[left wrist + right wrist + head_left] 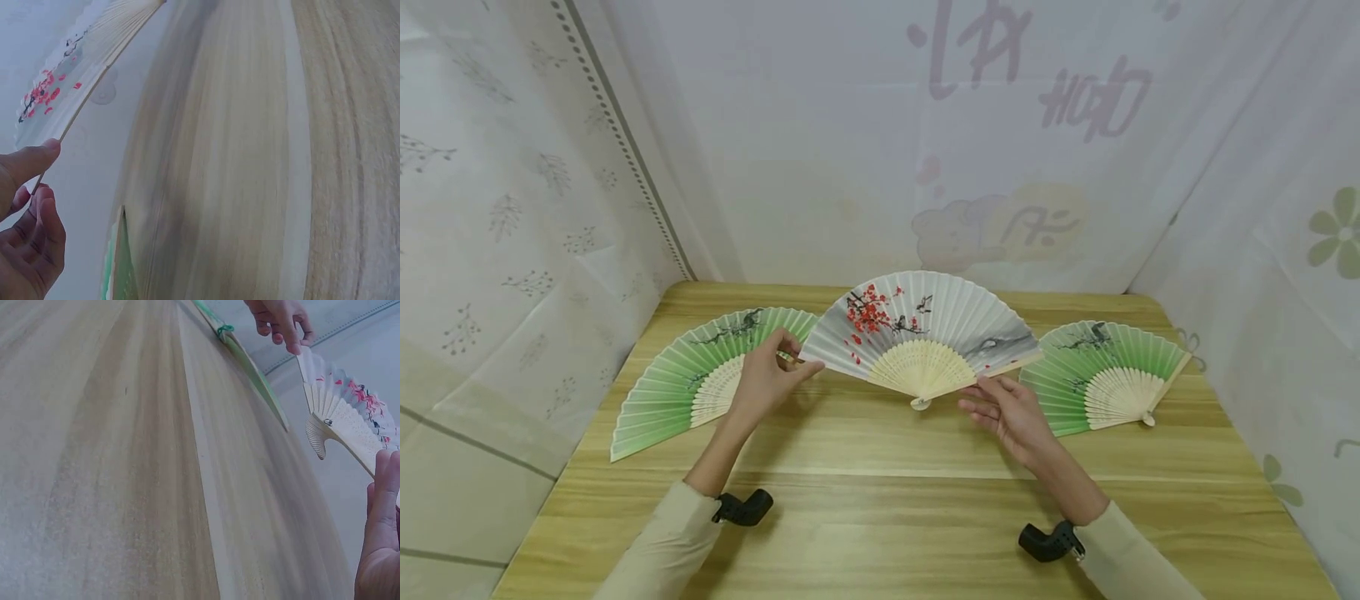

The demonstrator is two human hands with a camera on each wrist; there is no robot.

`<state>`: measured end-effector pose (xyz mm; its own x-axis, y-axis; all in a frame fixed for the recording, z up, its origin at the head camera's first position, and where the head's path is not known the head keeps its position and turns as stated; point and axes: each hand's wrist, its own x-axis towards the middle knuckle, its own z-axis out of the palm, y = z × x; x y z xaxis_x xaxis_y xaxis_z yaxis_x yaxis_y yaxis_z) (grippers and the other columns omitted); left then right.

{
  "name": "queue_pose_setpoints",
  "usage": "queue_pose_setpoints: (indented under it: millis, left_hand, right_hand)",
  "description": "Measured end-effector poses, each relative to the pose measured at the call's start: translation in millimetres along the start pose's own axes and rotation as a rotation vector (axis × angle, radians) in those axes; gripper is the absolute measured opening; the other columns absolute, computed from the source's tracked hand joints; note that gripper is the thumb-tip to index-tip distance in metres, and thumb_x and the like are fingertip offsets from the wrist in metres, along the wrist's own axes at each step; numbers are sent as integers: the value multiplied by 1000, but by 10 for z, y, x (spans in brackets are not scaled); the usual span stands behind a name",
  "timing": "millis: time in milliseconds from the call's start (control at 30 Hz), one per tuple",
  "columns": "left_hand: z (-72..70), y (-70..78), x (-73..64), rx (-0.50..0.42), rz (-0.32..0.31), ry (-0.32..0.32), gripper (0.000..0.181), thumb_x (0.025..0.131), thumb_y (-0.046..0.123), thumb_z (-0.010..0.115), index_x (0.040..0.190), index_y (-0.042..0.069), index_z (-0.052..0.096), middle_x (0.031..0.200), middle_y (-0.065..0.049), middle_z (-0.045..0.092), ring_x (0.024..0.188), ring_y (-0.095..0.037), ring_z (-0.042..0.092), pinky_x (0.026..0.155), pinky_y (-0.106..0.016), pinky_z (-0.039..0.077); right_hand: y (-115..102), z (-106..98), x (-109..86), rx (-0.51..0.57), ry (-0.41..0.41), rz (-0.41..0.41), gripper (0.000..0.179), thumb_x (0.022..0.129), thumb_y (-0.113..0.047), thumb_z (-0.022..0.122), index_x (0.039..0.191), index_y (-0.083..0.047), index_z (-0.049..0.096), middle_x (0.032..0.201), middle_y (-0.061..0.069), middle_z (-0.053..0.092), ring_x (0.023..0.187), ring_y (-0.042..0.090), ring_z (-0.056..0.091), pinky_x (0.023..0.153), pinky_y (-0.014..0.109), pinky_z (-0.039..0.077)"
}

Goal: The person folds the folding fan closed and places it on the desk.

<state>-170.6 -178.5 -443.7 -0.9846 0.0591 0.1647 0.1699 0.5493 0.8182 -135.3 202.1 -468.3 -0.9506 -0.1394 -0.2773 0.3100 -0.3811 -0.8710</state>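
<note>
A white-grey folding fan (955, 317) with red blossoms and small birds is spread wide, raised above the table between both hands. At its left end, my left hand (767, 375) pinches the edge between thumb and fingers; the left wrist view shows this grip on the fan (75, 75) closely. My right hand (1011, 412) holds the lower right guard stick, thumb along it. Behind the left hand lies a green folding fan (662, 400), spread and partly covered by that hand. Another spread green fan (1123, 367) is at the right, partly hidden by the right hand and white fan.
The wooden table (880, 533) meets a pale printed curtain (790, 167) at the back, with more curtains (497, 250) at the sides. Black wrist devices (745, 507) sit at both sleeve cuffs.
</note>
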Motion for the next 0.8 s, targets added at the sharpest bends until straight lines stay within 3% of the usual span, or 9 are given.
queue_pose_setpoints:
  millis: [467, 800]
  left_hand:
    - [94, 1, 129, -154, 28, 32, 39, 86, 13, 85, 108, 1, 54, 106, -16, 60, 82, -29, 66, 63, -27, 53]
    - [116, 20, 167, -167, 37, 60, 35, 89, 12, 82, 112, 1, 59, 108, -26, 63, 83, -31, 65, 66, -28, 54]
  right_hand:
    - [-59, 0, 84, 1, 22, -78, 19, 104, -15, 62, 104, 3, 63, 109, 23, 70, 84, 21, 74, 74, 31, 59]
    - [-56, 17, 149, -48, 71, -93, 27, 104, -19, 63, 110, 7, 60, 108, 18, 71, 84, 21, 74, 70, 28, 59]
